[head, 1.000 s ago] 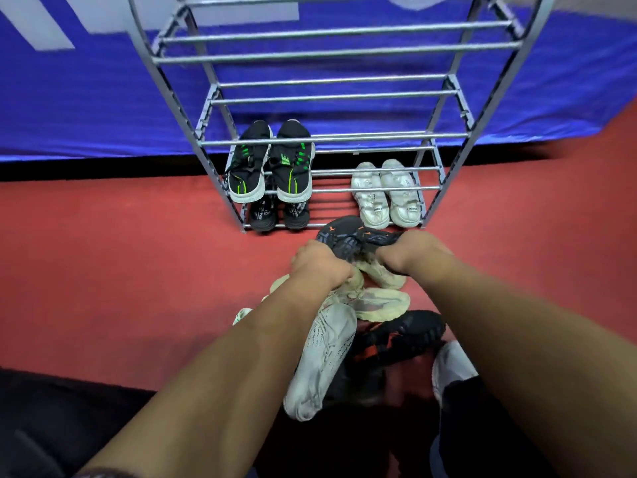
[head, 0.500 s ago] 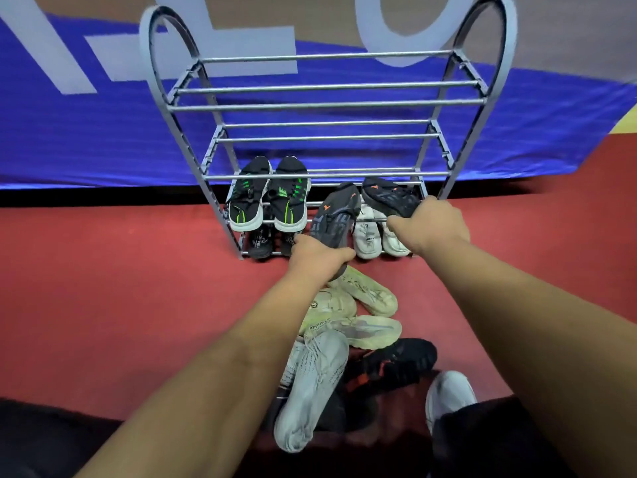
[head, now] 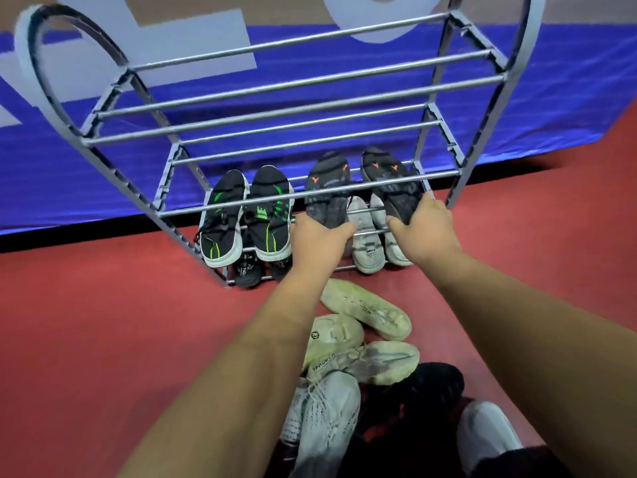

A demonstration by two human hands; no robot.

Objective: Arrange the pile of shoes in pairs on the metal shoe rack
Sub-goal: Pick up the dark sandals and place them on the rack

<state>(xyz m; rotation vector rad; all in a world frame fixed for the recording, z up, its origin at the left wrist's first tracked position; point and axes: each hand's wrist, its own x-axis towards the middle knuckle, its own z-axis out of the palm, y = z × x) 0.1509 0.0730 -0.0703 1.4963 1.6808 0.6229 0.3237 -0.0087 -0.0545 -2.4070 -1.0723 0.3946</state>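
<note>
A grey metal shoe rack (head: 310,108) stands on the red floor against a blue banner. My left hand (head: 319,243) grips the heel of one dark grey shoe with orange marks (head: 325,188). My right hand (head: 422,232) grips the heel of its twin (head: 389,181). Both shoes lie toe-first on the second shelf from the bottom, right half. A black and green pair (head: 246,215) sits on the same shelf at the left. A white pair (head: 368,243) and a black pair (head: 251,270) rest on the bottom shelf. The shoe pile (head: 362,357) lies in front of the rack.
The pile holds several pale cream and white sneakers and a black shoe (head: 431,384) with orange. A white shoe (head: 486,432) lies at the lower right beside dark clothing. The upper two shelves hold nothing. Bare red floor spreads left and right of the pile.
Both hands lifted the dark grey pair from the pile and pushed it forward onto the second shelf. The camera moved closer to the rack.
</note>
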